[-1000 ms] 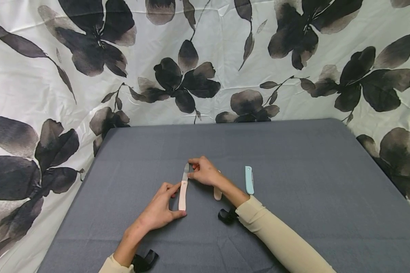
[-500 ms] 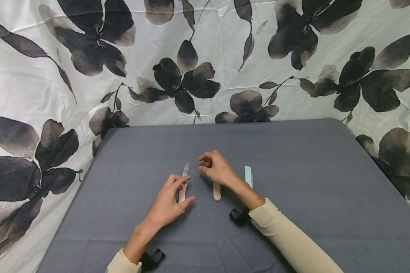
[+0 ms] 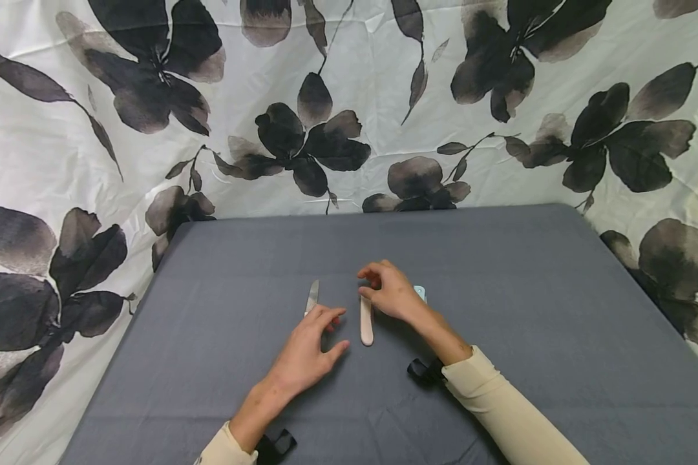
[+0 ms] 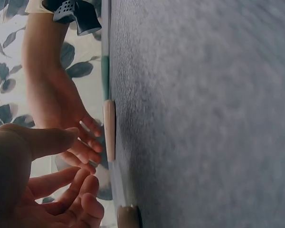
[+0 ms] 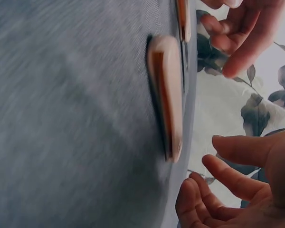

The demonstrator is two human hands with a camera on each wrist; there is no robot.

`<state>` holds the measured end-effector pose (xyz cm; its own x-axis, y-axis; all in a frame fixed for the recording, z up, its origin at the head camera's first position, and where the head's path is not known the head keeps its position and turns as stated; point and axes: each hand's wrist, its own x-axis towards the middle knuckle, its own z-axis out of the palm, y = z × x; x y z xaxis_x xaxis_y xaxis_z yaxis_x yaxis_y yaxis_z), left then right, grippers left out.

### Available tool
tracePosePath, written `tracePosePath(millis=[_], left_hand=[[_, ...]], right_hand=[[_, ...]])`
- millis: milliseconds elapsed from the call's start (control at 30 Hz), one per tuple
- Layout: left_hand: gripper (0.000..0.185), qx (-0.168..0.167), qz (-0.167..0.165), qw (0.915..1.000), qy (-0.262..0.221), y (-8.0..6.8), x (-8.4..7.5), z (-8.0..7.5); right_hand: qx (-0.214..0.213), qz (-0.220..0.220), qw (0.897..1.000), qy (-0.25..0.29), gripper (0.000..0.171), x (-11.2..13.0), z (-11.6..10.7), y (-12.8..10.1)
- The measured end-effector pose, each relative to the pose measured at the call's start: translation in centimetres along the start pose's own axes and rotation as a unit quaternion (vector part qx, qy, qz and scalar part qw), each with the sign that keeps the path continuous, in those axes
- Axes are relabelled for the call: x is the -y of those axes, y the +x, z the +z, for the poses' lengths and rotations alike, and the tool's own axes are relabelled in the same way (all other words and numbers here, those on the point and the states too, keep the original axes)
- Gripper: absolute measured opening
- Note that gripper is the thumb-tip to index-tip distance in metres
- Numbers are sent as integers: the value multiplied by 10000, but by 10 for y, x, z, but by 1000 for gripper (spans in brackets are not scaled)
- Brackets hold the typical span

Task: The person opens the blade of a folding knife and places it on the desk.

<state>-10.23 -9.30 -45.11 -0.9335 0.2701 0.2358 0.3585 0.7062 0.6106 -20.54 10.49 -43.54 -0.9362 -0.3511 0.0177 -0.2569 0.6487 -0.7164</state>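
An unfolded pocket knife, its blade (image 3: pixel 312 296) pointing away and its pale pink handle (image 4: pixel 128 216) mostly covered in the head view, lies on the grey cloth. My left hand (image 3: pixel 304 355) is above that handle, thumb and fingers spread, holding nothing. To its right lies a folded pale pink pocket knife (image 3: pixel 366 326), seen edge-on with a brownish slot in the right wrist view (image 5: pixel 168 99). My right hand (image 3: pixel 391 292) hovers over its far end, fingers bent and thumb apart from them. A light blue folded pocket knife (image 3: pixel 421 292) is partly hidden behind the right hand.
A grey cloth (image 3: pixel 500 310) covers the table, slightly creased near the front. Behind it hangs a white curtain (image 3: pixel 384 77) with dark flowers. Black wrist mounts (image 3: pixel 424 372) are strapped on both arms below the cream sleeves (image 3: pixel 500 403).
Both hands have let go of the unfolded knife, which stays on the cloth. The right hand moved right to the folded pink knife; the left hand lifted and shifted right.
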Motion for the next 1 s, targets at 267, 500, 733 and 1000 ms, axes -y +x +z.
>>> tracePosePath(millis=[267, 500, 733, 1000], left_hand=[[53, 212, -130, 9997, 91, 5, -7, 8], [54, 421, -329, 9986, -46, 9, -12, 17], [60, 665, -499, 9965, 64, 11, -15, 24], [64, 757, -555, 9952, 270, 13, -17, 26]], right_hand=[[260, 117, 9993, -231, 28, -7, -4, -4], [508, 144, 9976, -440, 24, -11, -5, -7], [651, 99, 9967, -482, 19, -13, -4, -9], [626, 122, 9968, -478, 16, -13, -3, -10]])
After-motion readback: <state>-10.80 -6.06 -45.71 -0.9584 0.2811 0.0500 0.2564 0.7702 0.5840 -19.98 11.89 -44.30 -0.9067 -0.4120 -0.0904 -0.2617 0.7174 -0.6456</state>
